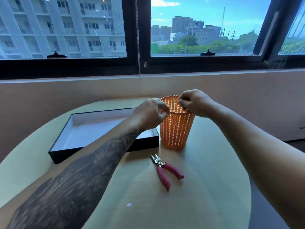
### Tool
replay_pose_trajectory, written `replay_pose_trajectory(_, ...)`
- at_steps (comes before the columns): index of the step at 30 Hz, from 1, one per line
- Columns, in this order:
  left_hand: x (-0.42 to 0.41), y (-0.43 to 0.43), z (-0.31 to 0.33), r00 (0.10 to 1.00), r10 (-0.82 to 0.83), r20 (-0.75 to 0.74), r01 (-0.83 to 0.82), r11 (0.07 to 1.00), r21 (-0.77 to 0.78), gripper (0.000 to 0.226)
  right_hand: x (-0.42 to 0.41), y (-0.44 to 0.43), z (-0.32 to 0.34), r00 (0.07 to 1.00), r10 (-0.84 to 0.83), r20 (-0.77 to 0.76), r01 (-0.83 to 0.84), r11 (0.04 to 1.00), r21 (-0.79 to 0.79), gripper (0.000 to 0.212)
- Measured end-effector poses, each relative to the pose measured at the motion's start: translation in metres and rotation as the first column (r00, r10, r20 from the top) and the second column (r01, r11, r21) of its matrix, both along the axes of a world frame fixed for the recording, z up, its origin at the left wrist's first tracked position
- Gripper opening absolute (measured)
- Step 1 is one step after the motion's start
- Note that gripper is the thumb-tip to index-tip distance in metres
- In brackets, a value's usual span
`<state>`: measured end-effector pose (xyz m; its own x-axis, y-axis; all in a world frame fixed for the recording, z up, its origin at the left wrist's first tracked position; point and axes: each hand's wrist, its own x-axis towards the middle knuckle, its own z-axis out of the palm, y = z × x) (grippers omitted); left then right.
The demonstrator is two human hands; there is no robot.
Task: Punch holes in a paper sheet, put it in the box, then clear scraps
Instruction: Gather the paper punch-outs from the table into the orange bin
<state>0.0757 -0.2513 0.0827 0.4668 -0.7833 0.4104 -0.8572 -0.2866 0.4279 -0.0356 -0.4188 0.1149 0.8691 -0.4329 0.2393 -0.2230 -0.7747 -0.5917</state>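
- The person's left hand (151, 113) is curled at the near-left rim of the orange perforated bin (175, 129), thumb and fingers pinched narrowly together right at the rim; whether they pinch the rim itself or something tiny cannot be told
- The right hand (194, 102) hovers over the bin's mouth on its right side, fingers bunched in a close pinch above the opening; what, if anything, sits between the fingertips is too small to see
- The bin stands upright on the round pale table (206, 195), towards the far side, with the wall and window behind it
- The black box (79, 149) with a white inside lies flat on the table just left of the bin, its near-right corner almost touching the bin's base; the left forearm crosses over its near edge
- A paper sheet inside the box cannot be made out against the white lining
- The hole punch (165, 169), with a metal head and pink handles, lies on the table in front of the bin, between the two forearms, head pointing away from the person and handles spread apart
- A small white scrap (129, 205) lies on the table nearer the person, well apart from the punch and to its left
- Both forearms reach forward from the bottom corners; the left one bears dark tattoos
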Motion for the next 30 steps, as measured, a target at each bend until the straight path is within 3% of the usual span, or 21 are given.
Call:
replay_pose_trajectory(4,-0.001,-0.002,-0.004,1.000,-0.008,-0.028,0.007,0.997,-0.071,0.020,0.001,-0.005,0.002,1.000,-0.003,-0.017,0.005,0.994,0.113,0.015)
replay_pose_trajectory(9,-0.004,0.001,-0.007,0.999,-0.007,-0.043,0.002,0.994,-0.112,0.021,0.001,-0.006,0.001,1.000,-0.005,-0.011,0.006,0.990,0.143,0.014)
replay_pose_trajectory(21,-0.006,0.003,-0.010,0.998,-0.008,-0.056,0.001,0.992,-0.124,0.021,-0.001,-0.003,-0.005,0.999,-0.008,0.035,0.006,0.999,0.044,0.003)
replay_pose_trajectory(30,-0.006,0.001,-0.013,0.998,0.019,-0.051,-0.025,0.994,-0.107,0.024,-0.001,-0.001,-0.007,1.000,-0.010,0.027,0.011,1.000,-0.023,0.010)
